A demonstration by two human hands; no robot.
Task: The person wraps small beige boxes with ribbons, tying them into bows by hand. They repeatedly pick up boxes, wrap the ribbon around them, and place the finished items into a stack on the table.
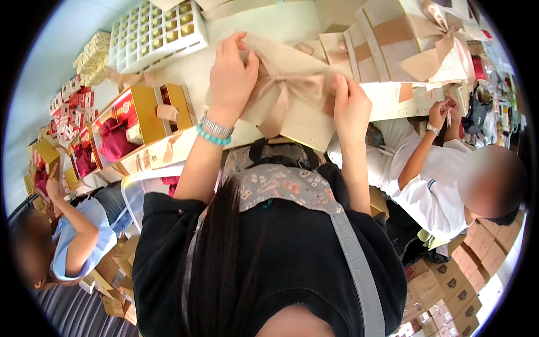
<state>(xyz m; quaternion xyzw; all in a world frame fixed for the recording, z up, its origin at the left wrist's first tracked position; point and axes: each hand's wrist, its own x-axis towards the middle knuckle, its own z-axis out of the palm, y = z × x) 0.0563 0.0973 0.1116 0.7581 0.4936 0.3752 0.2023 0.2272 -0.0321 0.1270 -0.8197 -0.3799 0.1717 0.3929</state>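
A cream gift box (306,121) lies on the table in front of me. Across its top runs a satin ribbon bow (283,80), champagne-coloured, with a tail hanging toward me. My left hand (231,78) is raised at the bow's left side, thumb and fingers apart, with nothing visible between them. At the bow's right end, my right hand (352,109) has its fingers curled and the thumb against the ribbon at the box's edge. Part of that grip is hidden by the hand itself.
A white tray of gold-topped pieces (160,33) stands at the far left. Open gold boxes (151,112) with red pouches line the left side. Finished ribboned boxes (404,42) are stacked at the far right. Co-workers sit on both sides, one in a white shirt (435,180).
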